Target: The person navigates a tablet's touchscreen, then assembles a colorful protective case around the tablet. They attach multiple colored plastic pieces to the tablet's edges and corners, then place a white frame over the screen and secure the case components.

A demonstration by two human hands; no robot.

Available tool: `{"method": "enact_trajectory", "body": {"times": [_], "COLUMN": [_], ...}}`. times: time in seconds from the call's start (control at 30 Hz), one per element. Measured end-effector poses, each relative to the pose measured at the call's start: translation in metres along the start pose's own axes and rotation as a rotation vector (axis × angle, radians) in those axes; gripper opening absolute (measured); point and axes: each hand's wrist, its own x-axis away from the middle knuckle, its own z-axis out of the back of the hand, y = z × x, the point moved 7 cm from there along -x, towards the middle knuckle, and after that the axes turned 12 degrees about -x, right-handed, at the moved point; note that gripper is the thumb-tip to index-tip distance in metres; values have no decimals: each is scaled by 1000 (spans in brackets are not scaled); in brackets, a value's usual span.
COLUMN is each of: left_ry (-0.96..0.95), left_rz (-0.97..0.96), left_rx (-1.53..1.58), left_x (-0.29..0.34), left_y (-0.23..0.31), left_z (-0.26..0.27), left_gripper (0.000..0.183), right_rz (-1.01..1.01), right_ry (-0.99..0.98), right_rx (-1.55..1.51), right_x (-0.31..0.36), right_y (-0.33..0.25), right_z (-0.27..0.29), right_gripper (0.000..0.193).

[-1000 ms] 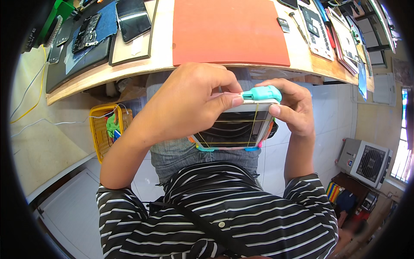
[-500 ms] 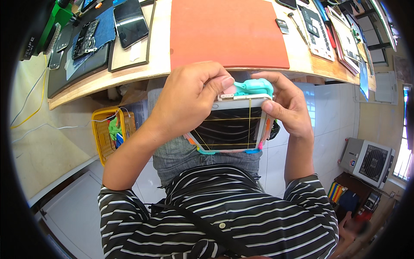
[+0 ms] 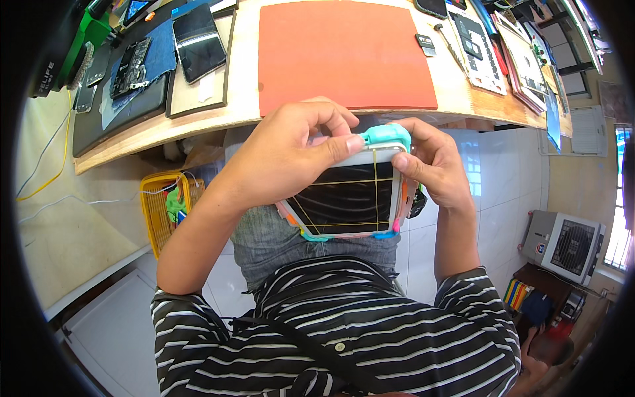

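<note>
A tablet point(image 3: 344, 198) with a black screen and white border rests on my lap, its far edge tipped up. Thin yellow rubber bands cross its screen. Colourful plastic clamps grip its rim, among them a teal one point(image 3: 313, 237) and a blue one point(image 3: 386, 234) at the near edge. A larger teal clamp point(image 3: 387, 134) sits at the far right corner. My left hand point(image 3: 301, 142) is closed at that clamp's left end, thumb on the tablet's far edge; its fingertips are partly hidden. My right hand point(image 3: 433, 162) holds the same corner between thumb and fingers.
Beyond my hands stands a wooden workbench with an orange mat point(image 3: 344, 56). A dark phone point(image 3: 198, 43) and an opened device point(image 3: 134, 66) lie left; a screwdriver point(image 3: 450, 46) and white-framed part point(image 3: 477, 53) lie right. A yellow basket point(image 3: 159, 208) stands below the bench; an air cooler point(image 3: 565, 248) stands right.
The tablet has shifted slightly left and down. My left thumb has moved right along its far edge, and the white and pink bits seen there before are now mostly covered.
</note>
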Motion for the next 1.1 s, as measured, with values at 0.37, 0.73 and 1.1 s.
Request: {"method": "enact_trajectory", "body": {"times": [0.37, 0.73, 1.1], "left_ry": [-65, 332, 413], "left_rz": [114, -246, -690], "left_rx": [-89, -434, -1045], "left_x": [0, 1, 3], "left_y": [-15, 4, 21], "left_z": [3, 3, -8], "left_gripper": [12, 15, 11], "right_rz": [61, 95, 40], "right_ry": [-24, 34, 12], "right_rx": [71, 20, -72], "right_x": [-3, -10, -12], "right_y": [0, 10, 19], "right_z": [-3, 4, 1], "right_gripper": [43, 44, 48]}}
